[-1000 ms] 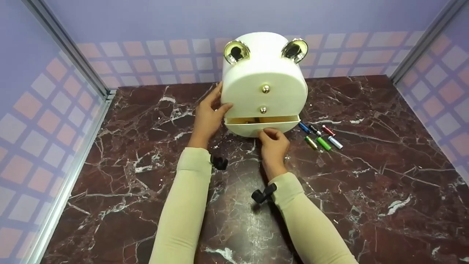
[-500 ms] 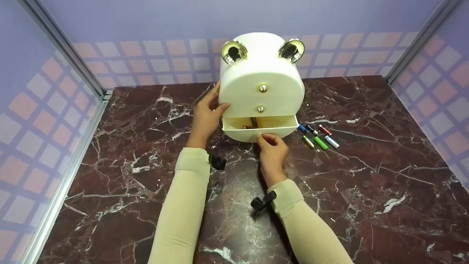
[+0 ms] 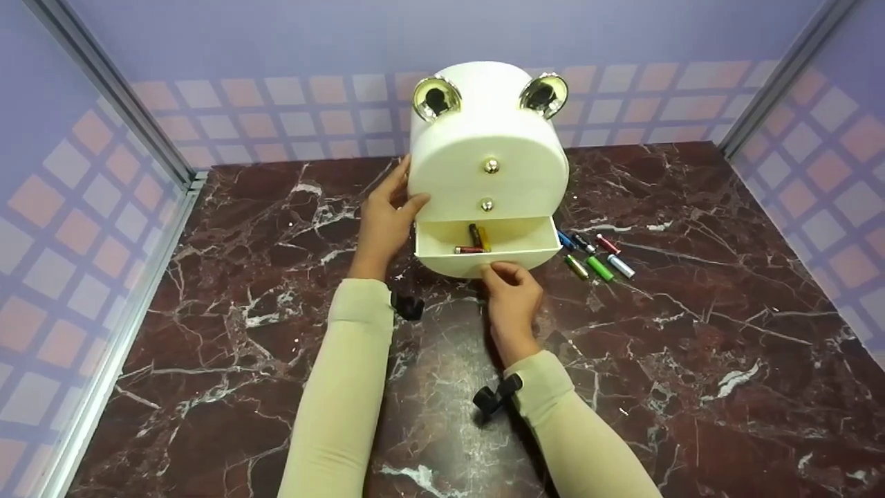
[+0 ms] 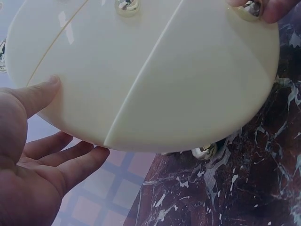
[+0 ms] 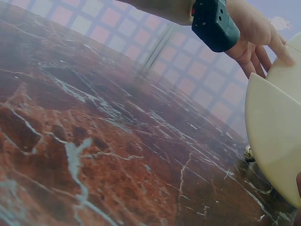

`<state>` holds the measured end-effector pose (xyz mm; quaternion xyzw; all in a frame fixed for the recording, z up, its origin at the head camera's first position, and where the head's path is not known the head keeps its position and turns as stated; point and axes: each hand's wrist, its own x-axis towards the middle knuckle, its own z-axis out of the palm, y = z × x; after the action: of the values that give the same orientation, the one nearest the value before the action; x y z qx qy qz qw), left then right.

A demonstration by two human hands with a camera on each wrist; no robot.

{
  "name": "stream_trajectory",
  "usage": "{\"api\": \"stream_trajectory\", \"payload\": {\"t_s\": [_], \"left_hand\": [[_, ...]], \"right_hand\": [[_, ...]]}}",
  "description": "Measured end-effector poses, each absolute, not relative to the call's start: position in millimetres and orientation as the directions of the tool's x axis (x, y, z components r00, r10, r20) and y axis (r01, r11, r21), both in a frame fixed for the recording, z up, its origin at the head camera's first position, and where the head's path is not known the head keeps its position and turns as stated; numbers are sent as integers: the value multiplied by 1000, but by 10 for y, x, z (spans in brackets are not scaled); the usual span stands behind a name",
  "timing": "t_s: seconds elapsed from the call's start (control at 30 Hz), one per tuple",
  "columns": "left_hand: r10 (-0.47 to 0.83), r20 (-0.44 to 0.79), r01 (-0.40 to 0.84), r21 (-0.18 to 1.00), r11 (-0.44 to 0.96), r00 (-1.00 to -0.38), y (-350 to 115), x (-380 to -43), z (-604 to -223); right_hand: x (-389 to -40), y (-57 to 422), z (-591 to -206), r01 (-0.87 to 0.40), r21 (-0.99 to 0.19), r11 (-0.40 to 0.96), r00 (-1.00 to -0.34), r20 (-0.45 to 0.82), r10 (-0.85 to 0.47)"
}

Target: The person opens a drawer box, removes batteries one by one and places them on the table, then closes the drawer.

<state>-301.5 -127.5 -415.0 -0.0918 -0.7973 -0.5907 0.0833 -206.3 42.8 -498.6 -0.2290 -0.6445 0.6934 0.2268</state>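
Note:
A cream storage box [image 3: 442, 173] with round gold-rimmed eyes on top stands toward the back of the table. My left hand [image 3: 384, 225] grips its left side, thumb on the front face and fingers along the side wall. Its bottom drawer [image 3: 439, 265] is pulled out. My right hand [image 3: 515, 297] pinches the drawer's gold knob [image 4: 250, 9], mostly covered by the fingers. Inside the drawer lie small battery-like cylinders: a red one [image 3: 469, 250], a yellow one [image 3: 485, 239] and a dark one [image 3: 473, 234]. The right wrist view catches the drawer's side at its right edge.
Several battery-like cylinders, among them a green one [image 3: 599, 268] and a silver one [image 3: 621, 265], lie right of the box on the dark marbled table [image 3: 691, 346]. Tiled-pattern panels [image 3: 290, 90] enclose the back and sides. The upper drawers, with gold knobs [image 3: 491, 165], are closed.
The bottom drawer has slid further out toward the person as the right hand drew back with its knob, uncovering the cylinders inside. The left hand keeps its hold on the box.

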Motion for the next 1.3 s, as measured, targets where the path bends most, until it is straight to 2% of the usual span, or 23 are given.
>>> {"api": "stream_trajectory", "payload": {"t_s": [0.33,0.77,1.3], "left_hand": [[44,221,224,932,284,-974,-1290,-3027,-4170],[41,247,249,926,283,-968,-1304,-3040,-4190],[43,217,221,935,279,-975,-1280,-3030,-4187]], "right_hand": [[-1969,416,-5012,-12,-1000,-20,-790,-3,612],[-1895,465,-5023,-36,-997,-65,-827,-7,562],[-1817,657,-4958,-37,-993,115,-854,91,512]]}}
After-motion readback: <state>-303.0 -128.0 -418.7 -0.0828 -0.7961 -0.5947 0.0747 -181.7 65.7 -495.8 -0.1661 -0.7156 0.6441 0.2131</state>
